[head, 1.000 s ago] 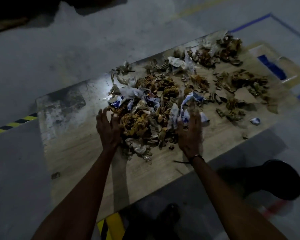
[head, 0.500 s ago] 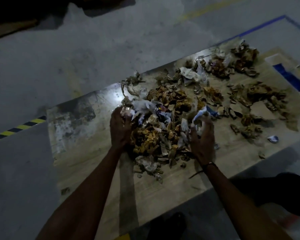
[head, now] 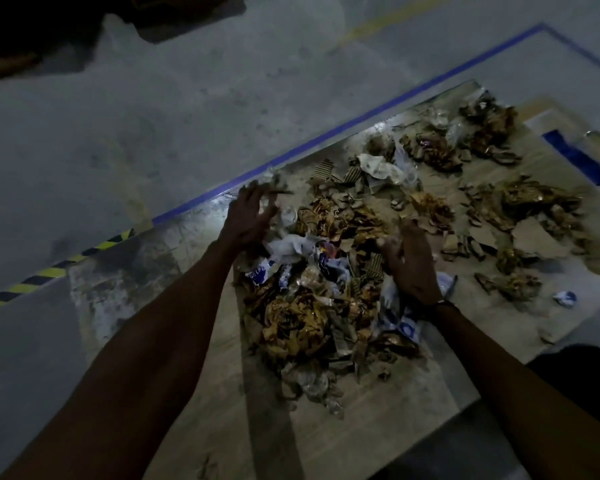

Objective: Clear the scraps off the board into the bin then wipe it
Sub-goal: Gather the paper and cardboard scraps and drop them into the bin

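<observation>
Gathering step: the left hand (head: 248, 216) and right hand (head: 411, 263), both spread, flank the scraps (head: 312, 306) heaped between them on the board (head: 361, 427). Next, they must close inward and scoop.

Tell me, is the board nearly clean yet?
Not yet. Nothing looks finished: the board is covered with paper and cardboard scraps, with more bits spread toward the far end. Right now the left hand and right hand reach around the big pile with fingers spread, apparently gathering it. Left to do: binning everything and wiping. No cloth shows, and I can't pick out a bin.
</observation>
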`<state>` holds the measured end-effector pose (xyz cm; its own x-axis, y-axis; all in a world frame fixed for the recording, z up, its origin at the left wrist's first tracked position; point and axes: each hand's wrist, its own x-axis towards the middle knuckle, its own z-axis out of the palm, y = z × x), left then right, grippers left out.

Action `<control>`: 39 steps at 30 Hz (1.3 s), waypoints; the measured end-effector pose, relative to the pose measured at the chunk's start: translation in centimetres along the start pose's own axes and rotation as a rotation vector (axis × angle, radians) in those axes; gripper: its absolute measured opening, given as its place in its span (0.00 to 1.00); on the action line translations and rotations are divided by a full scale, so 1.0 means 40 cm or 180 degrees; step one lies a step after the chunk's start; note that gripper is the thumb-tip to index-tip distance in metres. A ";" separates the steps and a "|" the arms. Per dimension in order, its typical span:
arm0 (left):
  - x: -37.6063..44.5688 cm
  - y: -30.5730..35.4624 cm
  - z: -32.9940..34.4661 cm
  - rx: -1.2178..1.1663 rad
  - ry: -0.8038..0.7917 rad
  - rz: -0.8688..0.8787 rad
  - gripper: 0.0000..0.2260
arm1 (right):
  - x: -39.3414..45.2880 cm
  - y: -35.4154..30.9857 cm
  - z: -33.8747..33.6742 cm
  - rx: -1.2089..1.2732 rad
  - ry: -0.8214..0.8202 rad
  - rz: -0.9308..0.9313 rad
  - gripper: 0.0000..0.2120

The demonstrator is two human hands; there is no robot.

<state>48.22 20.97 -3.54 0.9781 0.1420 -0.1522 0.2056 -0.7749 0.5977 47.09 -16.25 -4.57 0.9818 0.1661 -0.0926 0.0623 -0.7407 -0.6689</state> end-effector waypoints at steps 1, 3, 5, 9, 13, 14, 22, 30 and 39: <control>-0.017 0.011 0.007 -0.0053 -0.0127 0.0095 0.40 | -0.017 -0.002 0.016 -0.0051 -0.0061 -0.0050 0.42; -0.061 0.035 0.016 -0.0178 -0.0475 0.0268 0.36 | -0.055 -0.015 0.033 -0.0076 -0.0190 -0.0105 0.42; -0.100 0.058 0.014 -0.0355 -0.0583 0.0505 0.29 | -0.078 -0.037 0.015 0.0049 -0.0140 -0.0123 0.37; -0.100 0.074 -0.021 -0.0991 0.0436 0.0566 0.23 | -0.045 -0.025 -0.065 0.0106 0.0457 -0.0183 0.31; 0.004 0.090 -0.024 -0.0872 0.0167 0.0446 0.24 | 0.010 -0.001 -0.132 -0.0164 0.1064 0.0449 0.32; 0.024 0.112 -0.016 -0.0830 -0.0129 0.0403 0.27 | 0.019 0.003 -0.140 -0.0248 0.1122 0.0721 0.32; -0.011 0.219 0.036 0.0037 -0.0865 0.0654 0.31 | -0.025 0.013 -0.074 -0.0050 -0.0147 0.0415 0.28; -0.005 0.451 0.120 0.0646 0.0211 0.0645 0.33 | 0.003 0.127 -0.259 -0.0174 0.0478 -0.0026 0.32; 0.001 0.708 0.443 0.1575 -0.0370 0.0578 0.26 | 0.199 0.362 -0.423 -0.0852 0.0372 0.0212 0.36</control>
<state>53.51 -11.88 -0.56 0.9806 -0.0687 -0.1838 -0.0342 -0.9822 0.1845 58.85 -36.64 -2.52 0.9983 0.0467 -0.0337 0.0268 -0.8953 -0.4446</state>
